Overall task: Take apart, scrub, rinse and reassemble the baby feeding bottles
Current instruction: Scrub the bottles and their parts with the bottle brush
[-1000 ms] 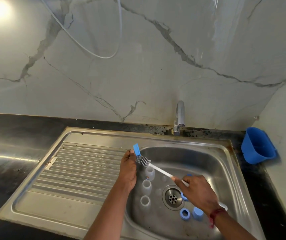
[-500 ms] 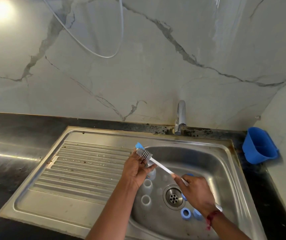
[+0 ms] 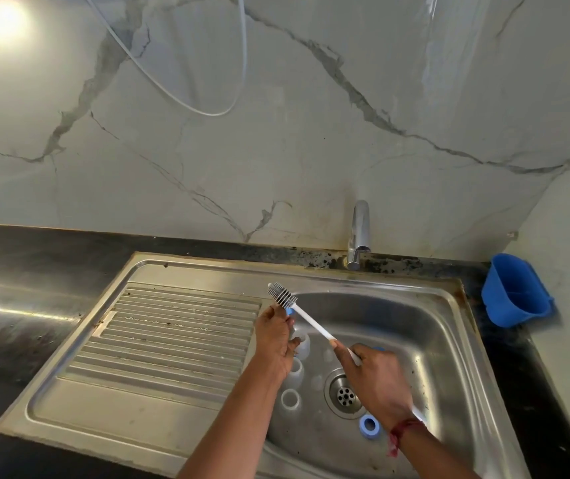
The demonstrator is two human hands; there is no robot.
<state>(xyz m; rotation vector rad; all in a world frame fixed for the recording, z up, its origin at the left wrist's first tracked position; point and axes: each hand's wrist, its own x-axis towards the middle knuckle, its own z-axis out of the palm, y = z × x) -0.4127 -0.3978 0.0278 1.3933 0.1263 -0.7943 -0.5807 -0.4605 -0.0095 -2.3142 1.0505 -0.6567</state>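
Observation:
My left hand (image 3: 274,337) holds a small blue bottle part (image 3: 289,311) over the left rim of the sink basin (image 3: 425,326); only a sliver of the part shows past my fingers. My right hand (image 3: 373,385) grips the white handle of a bottle brush (image 3: 306,316), whose grey bristle head lies just above my left fingers. Clear bottles (image 3: 290,399) stand open-mouthed in the basin below my left wrist. A blue screw ring (image 3: 369,425) lies by the drain (image 3: 345,395).
A chrome tap (image 3: 359,233) rises behind the basin. The ribbed draining board (image 3: 173,337) lies to the left, with black counter (image 3: 17,305) beyond it. A blue plastic holder (image 3: 515,292) sits at the right by the marble wall. A white hose (image 3: 207,108) hangs above.
The brush head has slid up and left past the blue part, which is now almost hidden in my left hand. My right hand followed slightly toward the left.

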